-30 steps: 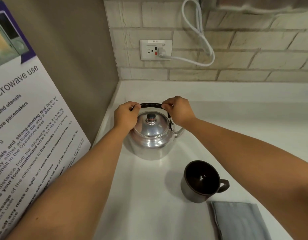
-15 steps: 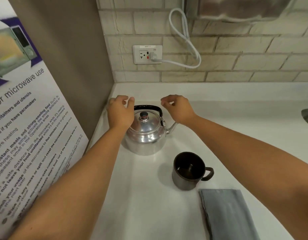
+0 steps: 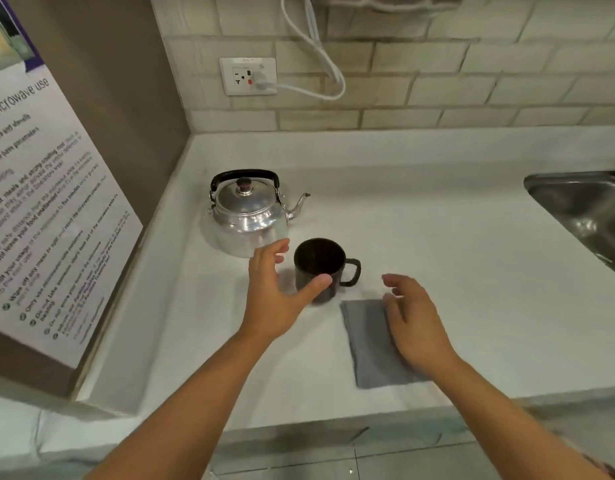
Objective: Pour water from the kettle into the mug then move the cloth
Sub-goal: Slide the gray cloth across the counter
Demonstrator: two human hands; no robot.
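A shiny metal kettle [image 3: 245, 216] with a black handle stands on the white counter near the left corner, spout pointing right. A dark mug [image 3: 319, 263] stands just in front of it, handle to the right. A folded grey cloth [image 3: 368, 344] lies flat on the counter to the mug's right front. My left hand [image 3: 276, 294] is open just left of the mug, thumb by its front wall, holding nothing. My right hand [image 3: 413, 317] hovers open over the cloth's right half, fingers spread; I cannot tell if it touches the cloth.
A steel sink [image 3: 586, 213] is set in the counter at the right. A side panel with a microwave notice [image 3: 46, 209] closes the left. A wall socket [image 3: 247, 76] with a white cable is on the tiled back wall. The counter's front edge [image 3: 333, 415] runs below the cloth.
Both hands let go of the kettle handle and drew back toward me, the left beside the mug, the right over the cloth. The view pulled back, showing the sink.
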